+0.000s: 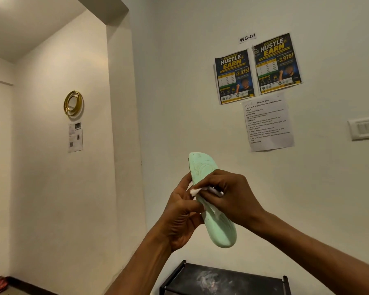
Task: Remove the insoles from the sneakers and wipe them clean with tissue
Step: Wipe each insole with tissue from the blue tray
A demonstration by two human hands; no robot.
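left hand (pixel 182 211) grips insole (pixel 219 228); right hand (pixel 228 196) pinches tissue (pixel 195 191).

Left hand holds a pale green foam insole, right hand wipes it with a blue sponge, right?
No sponge: the head view shows the right hand pressing a crumpled white tissue on the pale green foam insole the left hand holds.

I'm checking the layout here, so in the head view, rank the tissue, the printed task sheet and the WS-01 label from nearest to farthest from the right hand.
1. The tissue, pinched in the right hand against the insole.
2. The printed task sheet, on the wall above the hand.
3. The WS-01 label, higher on that wall, above the posters.
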